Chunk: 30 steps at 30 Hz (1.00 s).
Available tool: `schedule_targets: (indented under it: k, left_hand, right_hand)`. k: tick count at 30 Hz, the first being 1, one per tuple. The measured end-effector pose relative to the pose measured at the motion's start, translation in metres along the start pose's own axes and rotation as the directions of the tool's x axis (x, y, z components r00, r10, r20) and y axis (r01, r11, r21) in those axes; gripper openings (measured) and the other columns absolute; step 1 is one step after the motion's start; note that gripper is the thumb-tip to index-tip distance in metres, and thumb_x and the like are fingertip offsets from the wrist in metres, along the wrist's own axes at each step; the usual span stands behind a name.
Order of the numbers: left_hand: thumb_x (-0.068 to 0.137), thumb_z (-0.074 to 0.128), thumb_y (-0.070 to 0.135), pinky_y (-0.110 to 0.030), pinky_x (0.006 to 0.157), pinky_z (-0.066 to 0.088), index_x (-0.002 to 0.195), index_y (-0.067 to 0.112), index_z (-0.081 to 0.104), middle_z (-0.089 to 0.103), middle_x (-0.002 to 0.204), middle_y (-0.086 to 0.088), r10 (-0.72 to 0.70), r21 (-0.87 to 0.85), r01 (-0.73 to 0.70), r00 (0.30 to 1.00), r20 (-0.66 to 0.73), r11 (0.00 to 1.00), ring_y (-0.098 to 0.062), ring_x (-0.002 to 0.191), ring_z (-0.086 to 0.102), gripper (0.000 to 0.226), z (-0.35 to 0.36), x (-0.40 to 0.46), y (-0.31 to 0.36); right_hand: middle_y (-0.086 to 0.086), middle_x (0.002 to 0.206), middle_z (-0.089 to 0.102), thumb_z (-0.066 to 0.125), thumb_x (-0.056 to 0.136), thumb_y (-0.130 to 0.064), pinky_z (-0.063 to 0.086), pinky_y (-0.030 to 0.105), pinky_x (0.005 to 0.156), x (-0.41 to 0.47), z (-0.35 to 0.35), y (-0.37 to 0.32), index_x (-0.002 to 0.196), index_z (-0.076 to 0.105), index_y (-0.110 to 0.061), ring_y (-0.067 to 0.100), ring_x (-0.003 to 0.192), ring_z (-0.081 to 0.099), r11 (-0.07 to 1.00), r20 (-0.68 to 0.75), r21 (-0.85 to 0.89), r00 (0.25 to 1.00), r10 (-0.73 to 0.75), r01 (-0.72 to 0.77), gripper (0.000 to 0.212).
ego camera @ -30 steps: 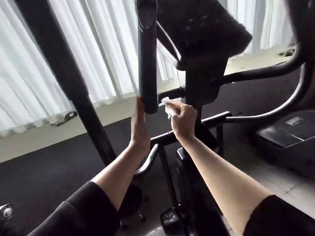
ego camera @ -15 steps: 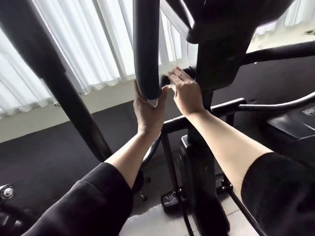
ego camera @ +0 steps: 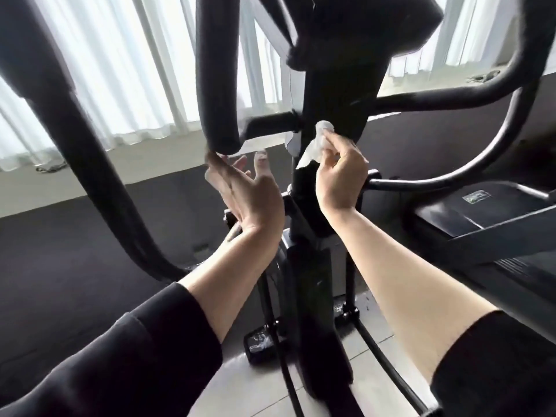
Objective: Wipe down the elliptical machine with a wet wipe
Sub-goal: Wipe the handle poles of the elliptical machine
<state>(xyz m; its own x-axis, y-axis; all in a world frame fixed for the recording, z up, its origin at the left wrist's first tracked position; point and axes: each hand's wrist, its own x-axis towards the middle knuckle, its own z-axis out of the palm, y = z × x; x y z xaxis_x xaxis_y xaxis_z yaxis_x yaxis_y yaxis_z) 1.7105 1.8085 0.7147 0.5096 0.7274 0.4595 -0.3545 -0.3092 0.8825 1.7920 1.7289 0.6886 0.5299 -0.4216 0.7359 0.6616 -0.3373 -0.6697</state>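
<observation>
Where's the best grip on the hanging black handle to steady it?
Wrap the rounded lower end of the handle from below on its left: it hangs upright and bare there, the open left hand sits just under it, and the right hand holds the wipe.

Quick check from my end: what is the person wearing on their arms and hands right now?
Both arms wear black long sleeves pushed up toward the elbows, the left sleeve and the right sleeve, leaving the forearms bare. The left hand and right hand are bare: no gloves, and no watch, band or ring shows in this view. The sleeve fabric looks plain, with no visible markings.
</observation>
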Motion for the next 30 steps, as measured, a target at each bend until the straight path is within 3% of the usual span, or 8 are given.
schedule_targets:
  k: [4, 9, 13, 17, 19, 22, 25, 30]
  left_hand:
    - [0.093, 0.054, 0.011, -0.015, 0.078, 0.044, 0.126, 0.018, 0.044, 0.057, 0.116, 0.003, -0.108, -0.009, 0.111, 0.978, 0.177, 0.994, 0.002, 0.089, 0.058, 0.036, 0.018, -0.033, 0.009]
    - [0.087, 0.052, 0.001, -0.016, 0.099, 0.041, 0.139, 0.012, 0.041, 0.051, 0.134, -0.002, 0.179, 0.188, -0.283, 0.883, 0.434, 0.940, -0.010, 0.119, 0.054, 0.053, 0.041, 0.008, 0.031]
    - [0.089, 0.056, 0.009, -0.019, 0.104, 0.024, 0.150, 0.011, 0.027, 0.036, 0.151, -0.006, 0.177, 0.351, -0.390, 0.843, 0.507, 0.851, -0.020, 0.137, 0.037, 0.068, 0.065, 0.057, 0.032]
    - [0.082, 0.064, 0.013, -0.021, 0.088, 0.032, 0.145, 0.011, 0.033, 0.048, 0.138, -0.010, 0.177, 0.354, -0.445, 0.792, 0.584, 0.823, -0.025, 0.124, 0.048, 0.070, 0.087, 0.075, 0.015]
    - [0.082, 0.066, 0.017, -0.021, 0.098, 0.032, 0.149, 0.010, 0.027, 0.043, 0.146, -0.009, 0.173, 0.358, -0.446, 0.790, 0.588, 0.820, -0.024, 0.132, 0.042, 0.078, 0.094, 0.083, 0.009]
    - [0.085, 0.067, 0.032, -0.040, 0.120, 0.017, 0.154, 0.007, 0.012, 0.033, 0.154, -0.009, 0.178, 0.375, -0.482, 0.769, 0.614, 0.792, -0.025, 0.144, 0.026, 0.092, 0.106, 0.091, 0.003]
    - [0.084, 0.063, 0.046, -0.038, 0.117, 0.017, 0.154, 0.006, 0.002, 0.044, 0.148, -0.009, 0.239, 0.440, -0.551, 0.775, 0.585, 0.709, -0.025, 0.135, 0.039, 0.100, 0.112, 0.090, -0.008]
    - [0.092, 0.058, 0.043, -0.036, 0.110, 0.024, 0.153, 0.002, -0.002, 0.042, 0.148, -0.012, 0.367, 0.478, -0.662, 0.733, 0.573, 0.577, -0.028, 0.131, 0.043, 0.095, 0.108, 0.090, -0.025]
  right_hand:
    - [0.014, 0.090, 0.068, 0.054, 0.072, 0.010, 0.032, 0.003, 0.077, 0.027, -0.018, 0.013, 0.094, 0.070, 0.001, 0.028, 0.082, 0.063, 0.999, -0.113, -0.053, 0.994, -0.014, 0.008, 0.028]
    - [0.011, 0.087, 0.061, 0.053, 0.071, 0.009, 0.044, 0.029, 0.067, 0.059, -0.013, 0.004, 0.087, 0.063, 0.003, 0.021, 0.079, 0.056, 0.987, -0.164, -0.082, 0.975, -0.153, 0.141, 0.019]
    - [0.001, 0.091, 0.059, 0.055, 0.081, 0.007, 0.055, 0.033, 0.070, 0.080, 0.013, -0.002, 0.088, 0.069, -0.005, 0.018, 0.081, 0.065, 0.947, -0.047, 0.015, 0.947, -0.319, 0.320, 0.020]
    - [0.004, 0.094, 0.068, 0.051, 0.077, 0.008, 0.052, 0.034, 0.079, 0.060, 0.024, 0.045, 0.076, 0.071, -0.010, 0.023, 0.084, 0.065, 0.982, 0.125, -0.188, 0.991, 0.056, -0.032, 0.028]
    - [0.002, 0.093, 0.067, 0.056, 0.077, 0.009, 0.049, 0.018, 0.081, 0.061, 0.016, 0.057, 0.077, 0.073, -0.012, 0.021, 0.086, 0.064, 0.960, 0.095, -0.213, 0.974, 0.206, -0.182, 0.027]
    - [0.006, 0.084, 0.062, 0.062, 0.075, 0.011, 0.040, 0.005, 0.068, 0.089, 0.011, 0.032, 0.081, 0.070, -0.006, 0.010, 0.074, 0.057, 0.998, -0.153, -0.061, 0.987, -0.039, 0.030, 0.019]
    - [0.011, 0.079, 0.064, 0.053, 0.067, 0.016, 0.034, 0.000, 0.069, 0.102, 0.019, 0.017, 0.075, 0.066, 0.000, -0.003, 0.073, 0.049, 0.979, -0.157, 0.002, 0.967, -0.202, 0.205, 0.022]
    - [0.009, 0.085, 0.065, 0.049, 0.067, 0.004, 0.047, 0.021, 0.073, 0.084, 0.007, 0.075, 0.073, 0.069, -0.007, 0.015, 0.077, 0.062, 0.943, 0.093, -0.252, 0.964, 0.248, -0.218, 0.024]
